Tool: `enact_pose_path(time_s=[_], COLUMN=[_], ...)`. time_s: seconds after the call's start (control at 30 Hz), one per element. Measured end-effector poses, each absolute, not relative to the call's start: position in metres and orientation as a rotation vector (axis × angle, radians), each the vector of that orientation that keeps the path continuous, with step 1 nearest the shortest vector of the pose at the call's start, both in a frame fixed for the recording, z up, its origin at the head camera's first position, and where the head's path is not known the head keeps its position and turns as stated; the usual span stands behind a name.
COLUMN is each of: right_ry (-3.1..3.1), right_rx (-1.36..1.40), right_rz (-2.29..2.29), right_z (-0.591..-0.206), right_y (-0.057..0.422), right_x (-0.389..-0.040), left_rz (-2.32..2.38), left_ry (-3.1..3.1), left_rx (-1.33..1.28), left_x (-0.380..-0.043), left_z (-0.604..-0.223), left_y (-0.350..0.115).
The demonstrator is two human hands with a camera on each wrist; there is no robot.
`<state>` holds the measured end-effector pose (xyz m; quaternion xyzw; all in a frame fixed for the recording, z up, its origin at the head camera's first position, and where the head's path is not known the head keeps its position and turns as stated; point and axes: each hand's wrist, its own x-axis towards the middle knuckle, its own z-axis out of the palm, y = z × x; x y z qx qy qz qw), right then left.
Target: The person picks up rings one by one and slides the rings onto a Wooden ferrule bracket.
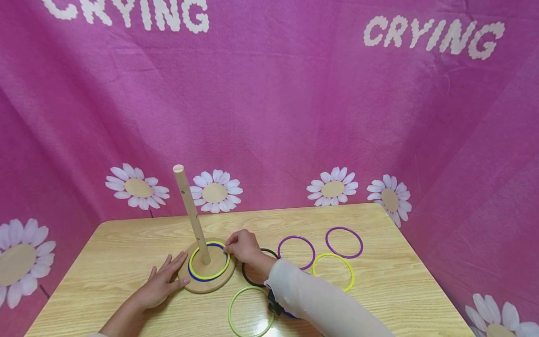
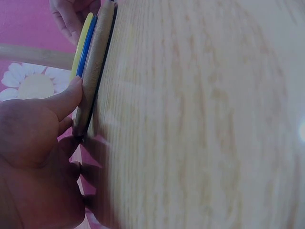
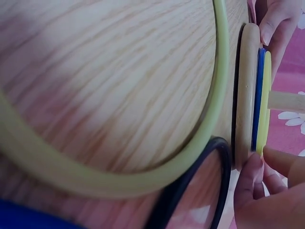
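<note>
My right hand [image 1: 246,247] pinches the right edge of a yellow ring [image 3: 265,105] between thumb and fingertips. That ring lies around the foot of an upright wooden peg [image 1: 193,215], directly over a blue ring [image 3: 258,105]. Both rings are low on the round wooden base [image 3: 245,95]. At the base's left side, my left hand [image 1: 162,283] lies with fingers spread. Its thumb touches the base's rim in the left wrist view, and the fingers reach along the far side of the edge.
Right of the base lie a black ring [image 1: 244,276], two purple rings [image 1: 314,255] [image 1: 362,243] and another yellow ring [image 1: 353,276]. A light green ring [image 1: 229,311] is nearer the front. My right forearm partly covers another blue ring [image 1: 289,315]. Pink cloth [image 1: 269,117] surrounds the wooden table [image 1: 105,262].
</note>
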<state>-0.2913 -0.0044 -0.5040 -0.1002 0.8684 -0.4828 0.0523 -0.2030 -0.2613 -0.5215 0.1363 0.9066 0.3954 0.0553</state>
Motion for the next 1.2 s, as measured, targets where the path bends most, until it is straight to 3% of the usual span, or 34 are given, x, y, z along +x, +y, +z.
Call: enact_pose_path(time_s=[1.2], right_ry=[2.518], right_rx=[-0.563], right_rz=[-1.427], right_z=[-0.508], right_y=[0.089], right_x=[-0.314], left_rz=[1.201], left_ry=[2.733], left_rx=[0.399], left_x=[-0.203], left_z=[-0.519], left_y=[-0.261])
